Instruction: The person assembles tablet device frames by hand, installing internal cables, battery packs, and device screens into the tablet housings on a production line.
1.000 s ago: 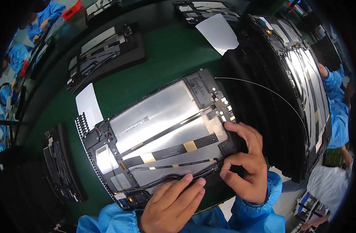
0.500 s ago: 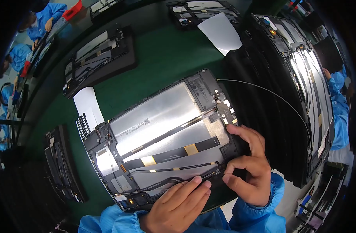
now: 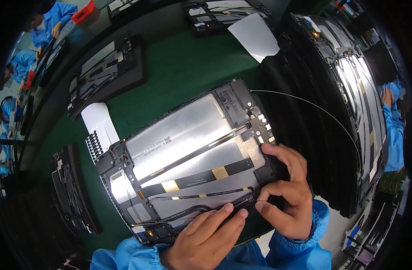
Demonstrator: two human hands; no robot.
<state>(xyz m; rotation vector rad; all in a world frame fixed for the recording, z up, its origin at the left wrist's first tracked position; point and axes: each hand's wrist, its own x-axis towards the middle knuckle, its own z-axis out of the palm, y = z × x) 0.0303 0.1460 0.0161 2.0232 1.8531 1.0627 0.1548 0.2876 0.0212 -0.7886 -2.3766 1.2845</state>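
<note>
An opened tablet (image 3: pixel 179 135) with its inside facing up lies tilted in front of me, showing a large silver battery plate, black flex cables and gold patches. My left hand (image 3: pixel 210 240) rests with fingers stretched along its near edge, fingertips on the black cabling. At the near right corner, my right hand (image 3: pixel 289 198) pinches thumb and index finger together. What sits between those fingertips is too small to make out. Its other fingers curl by the tablet's right edge, one touching it. A thin grey cable (image 3: pixel 305 100) runs from the tablet's far right corner toward the right.
To the right stands a stack of black trays with another opened tablet (image 3: pixel 350 76) on top. More opened tablets lie at the upper left (image 3: pixel 102 67), far side (image 3: pixel 228 15) and left (image 3: pixel 71 189). A white sheet with black pieces (image 3: pixel 98 123) and a white sheet (image 3: pixel 255 38) lie nearby. Co-workers wear blue sleeves.
My right thumb and index finger have shifted slightly at the corner, and a left fingertip has moved a little to the right. The far and upper left tablets appear slightly further left.
</note>
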